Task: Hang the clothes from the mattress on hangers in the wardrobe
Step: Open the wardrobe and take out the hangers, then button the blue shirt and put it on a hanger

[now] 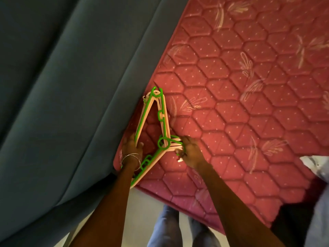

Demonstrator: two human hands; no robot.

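Red quilted mattress (231, 97), stack of hangers (161, 120) at its near corner beside a grey curtain (62, 86), left hand (132, 146) gripping the bar, right hand (191, 151) pinching the hooks

Honestly, nothing here you can read. No words, labels, brand names or numbers anywhere. The red quilted mattress (249, 104) only has a printed pattern of pale dots and leafy sprigs, no lettering. The stacked green and pink plastic hangers (161, 125) carry moulded loops and hooks, but no visible markings or logos.
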